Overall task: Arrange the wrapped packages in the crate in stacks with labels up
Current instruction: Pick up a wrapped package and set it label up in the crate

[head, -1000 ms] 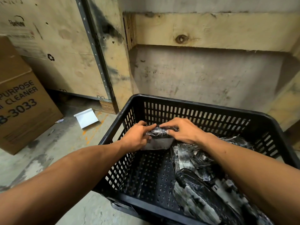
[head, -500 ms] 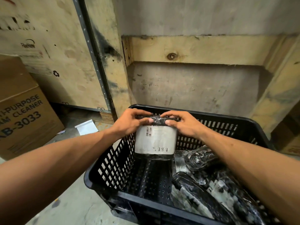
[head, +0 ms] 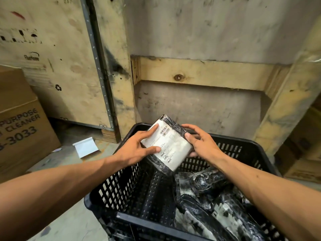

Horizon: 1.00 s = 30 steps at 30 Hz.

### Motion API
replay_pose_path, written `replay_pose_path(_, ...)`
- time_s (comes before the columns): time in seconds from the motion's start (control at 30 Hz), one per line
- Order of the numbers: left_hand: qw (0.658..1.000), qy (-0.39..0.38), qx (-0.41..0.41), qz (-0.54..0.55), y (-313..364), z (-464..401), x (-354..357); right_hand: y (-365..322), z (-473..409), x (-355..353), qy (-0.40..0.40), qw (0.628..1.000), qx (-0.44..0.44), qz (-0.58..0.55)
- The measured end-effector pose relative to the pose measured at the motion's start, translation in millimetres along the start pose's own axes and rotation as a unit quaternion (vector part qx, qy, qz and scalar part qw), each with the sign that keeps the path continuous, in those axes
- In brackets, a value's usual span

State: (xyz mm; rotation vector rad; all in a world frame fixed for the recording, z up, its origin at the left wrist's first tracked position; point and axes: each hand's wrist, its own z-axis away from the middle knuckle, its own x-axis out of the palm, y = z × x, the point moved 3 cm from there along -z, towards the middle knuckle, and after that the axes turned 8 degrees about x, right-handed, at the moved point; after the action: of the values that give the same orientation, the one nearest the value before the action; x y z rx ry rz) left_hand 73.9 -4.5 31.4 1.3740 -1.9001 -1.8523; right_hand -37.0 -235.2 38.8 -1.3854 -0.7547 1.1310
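Observation:
A black plastic-wrapped package (head: 169, 145) with a white barcode label facing me is held tilted above the far left part of the black slotted crate (head: 121, 188). My left hand (head: 137, 150) grips its left edge, thumb on the label. My right hand (head: 199, 143) holds its right edge, fingers behind it. Several other wrapped packages (head: 213, 206) lie jumbled in the crate's right half. The left half of the crate floor (head: 156, 197) is bare.
A brown cardboard box (head: 20, 134) printed "PURPOSE CLEANER" stands on the floor at left. A white paper piece (head: 86, 149) lies on the concrete floor beside the crate. Large wooden crates (head: 199, 75) form a wall right behind. More cartons (head: 304, 153) stand at right.
Both hands lifted the package out of the crate, raised it and turned it, so its white label now faces up toward me at a tilt. The view also tipped upward.

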Motion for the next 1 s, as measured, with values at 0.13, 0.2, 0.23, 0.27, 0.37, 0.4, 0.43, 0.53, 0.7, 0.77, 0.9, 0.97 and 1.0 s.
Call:
replay_pose_path(0.13,0.997,-0.029,-0.030,0.071,-2,-8,-8,8,2,-3,-0.084,0.996,0.026,0.021)
replay_pose_path(0.2,0.993,-0.033,-0.057,0.095,-4,-12,-17,4,1,-4,-0.123,0.991,0.017,0.045)
replay_pose_path(0.23,0.992,-0.037,-0.070,0.103,-4,-14,-22,1,0,-3,-0.136,0.989,0.008,0.053)
replay_pose_path(0.27,0.990,-0.052,-0.080,0.108,-3,-17,-26,-2,-1,0,-0.145,0.988,0.000,0.056)
replay_pose_path(0.37,0.985,-0.114,-0.098,0.089,-1,-20,-33,-8,-6,13,-0.168,0.984,-0.012,0.058)
replay_pose_path(0.4,0.985,-0.115,-0.103,0.077,-2,-20,-34,-8,-7,17,-0.178,0.982,-0.012,0.062)
replay_pose_path(0.43,0.987,-0.097,-0.109,0.067,-3,-19,-34,-5,-8,20,-0.182,0.982,-0.010,0.058)
replay_pose_path(0.53,0.991,0.013,-0.126,0.048,-4,-16,-31,11,-9,28,-0.152,0.988,0.025,-0.001)
replay_pose_path(0.7,0.984,0.042,-0.167,0.050,-17,-15,6,35,-14,55,-0.073,0.992,0.061,-0.077)
replay_pose_path(0.77,0.979,0.042,-0.196,0.028,-27,-13,13,44,-14,64,-0.059,0.993,0.077,-0.065)
replay_pose_path(0.9,0.965,-0.018,-0.260,-0.013,-49,-4,25,71,-7,80,-0.017,0.990,0.135,-0.039)
replay_pose_path(0.97,0.960,-0.036,-0.278,-0.012,-62,0,30,86,-5,89,-0.020,0.987,0.156,-0.023)
replay_pose_path(1.0,0.958,-0.042,-0.284,-0.016,-68,2,32,93,-5,92,-0.023,0.986,0.167,-0.015)
